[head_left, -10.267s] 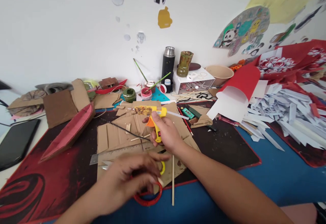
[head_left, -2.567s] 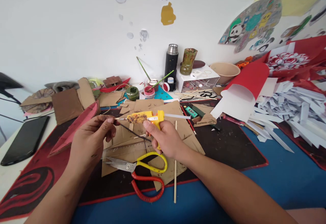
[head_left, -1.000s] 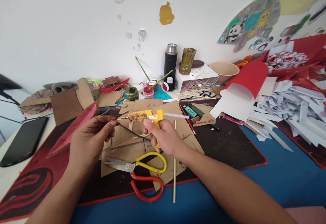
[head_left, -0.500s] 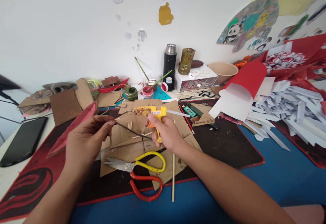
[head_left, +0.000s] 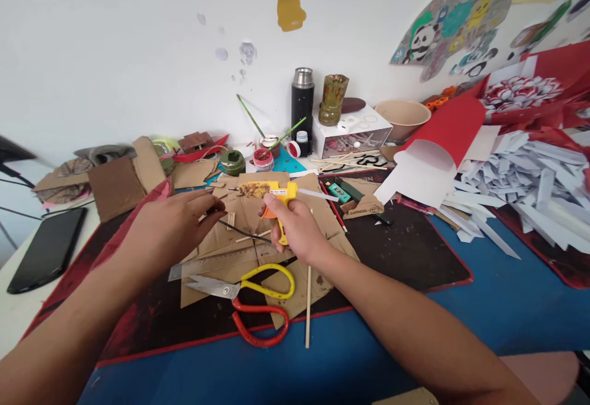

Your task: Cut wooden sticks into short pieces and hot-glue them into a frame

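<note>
A yellow hot glue gun (head_left: 262, 190) is gripped in my right hand (head_left: 297, 224). Its nozzle points left and a pale glue stick (head_left: 318, 195) juts out of the back. My left hand (head_left: 177, 217) is closed, thumb and fingers pinched together just left of the nozzle. Whatever lies between those fingertips is hidden. A black cord (head_left: 244, 231) runs from under the gun towards my left hand. Below are cardboard sheets (head_left: 338, 242) with short wooden sticks (head_left: 230, 220), a clear ruler (head_left: 216, 262) and open scissors (head_left: 228, 291) with yellow and red handles.
A long wooden stick (head_left: 308, 306) lies right of the scissors. Paint jars (head_left: 233, 162), a black flask (head_left: 302, 104) and a white box (head_left: 353, 131) line the wall. Cut paper strips (head_left: 516, 177) heap at right. A phone (head_left: 48, 248) rests at left.
My left hand has moved slightly right and turned, so the small pale stick seen at its fingertips is now hidden. My right hand still holds the glue gun. The view has shifted a little.
</note>
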Motion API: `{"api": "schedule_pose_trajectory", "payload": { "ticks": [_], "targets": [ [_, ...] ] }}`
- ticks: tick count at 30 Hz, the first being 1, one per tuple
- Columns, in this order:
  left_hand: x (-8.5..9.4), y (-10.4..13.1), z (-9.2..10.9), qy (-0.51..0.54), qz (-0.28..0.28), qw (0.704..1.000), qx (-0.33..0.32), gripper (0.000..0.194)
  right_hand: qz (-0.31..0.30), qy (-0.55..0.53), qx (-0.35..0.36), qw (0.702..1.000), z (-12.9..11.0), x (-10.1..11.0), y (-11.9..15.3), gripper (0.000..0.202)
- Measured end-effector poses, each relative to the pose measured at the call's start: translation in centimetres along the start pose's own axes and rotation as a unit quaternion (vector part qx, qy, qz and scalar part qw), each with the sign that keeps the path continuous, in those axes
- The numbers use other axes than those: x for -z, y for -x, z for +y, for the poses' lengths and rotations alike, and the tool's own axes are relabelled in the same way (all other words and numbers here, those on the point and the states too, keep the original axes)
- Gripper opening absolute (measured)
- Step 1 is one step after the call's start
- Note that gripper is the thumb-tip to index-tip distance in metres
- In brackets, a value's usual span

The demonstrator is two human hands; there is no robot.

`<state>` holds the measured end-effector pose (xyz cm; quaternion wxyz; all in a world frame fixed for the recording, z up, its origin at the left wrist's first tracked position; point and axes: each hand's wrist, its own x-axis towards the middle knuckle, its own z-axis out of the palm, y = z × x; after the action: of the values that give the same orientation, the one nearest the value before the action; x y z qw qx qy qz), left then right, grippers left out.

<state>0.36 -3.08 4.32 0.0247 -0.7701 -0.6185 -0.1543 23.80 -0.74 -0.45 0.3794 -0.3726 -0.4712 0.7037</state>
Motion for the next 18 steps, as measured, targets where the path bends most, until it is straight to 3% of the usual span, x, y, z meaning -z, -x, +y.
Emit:
{"api": "schedule_pose_trajectory", "payload": {
  "ticks": [8,18],
  "targets": [
    [-0.3,-2.5,0.1,-0.121,-0.127,0.982,-0.076,0.022,0.006,0.011,-0.026,1.0,-0.2,-0.1,0.0,0.05],
    [-0.7,-3.2,0.8,-0.196,-0.167,0.964,-0.068,0.018,-0.001,0.024,-0.038,0.999,-0.8,-0.2,0.2,0.04]
  ]
}}
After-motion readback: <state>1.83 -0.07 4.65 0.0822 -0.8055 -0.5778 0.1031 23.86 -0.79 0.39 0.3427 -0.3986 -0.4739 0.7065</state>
